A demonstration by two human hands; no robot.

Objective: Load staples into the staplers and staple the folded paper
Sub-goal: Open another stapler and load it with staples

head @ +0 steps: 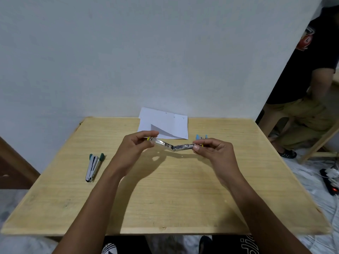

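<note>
"So, how far along was the task judged to be?"

"Loading was judged to be under way. A yellow stapler was held swung open, almost flat, above the table at mid-frame. One end was pinched by the left hand, the other by the right hand."

"And the rest?"

"A green stapler was left lying at the left of the frame and a blue stapler just behind the right hand, neither touched. The folded paper was lying at the table's far edge, above the hands. Small marks near its top edge could not be read as staples or print. Stapling was taken as mostly left to do."

"What was seen in the magazines?"

"Nothing certain. The open yellow channel was too small to be checked for staples, the other two could not be seen into, and no staple box was seen."
</note>
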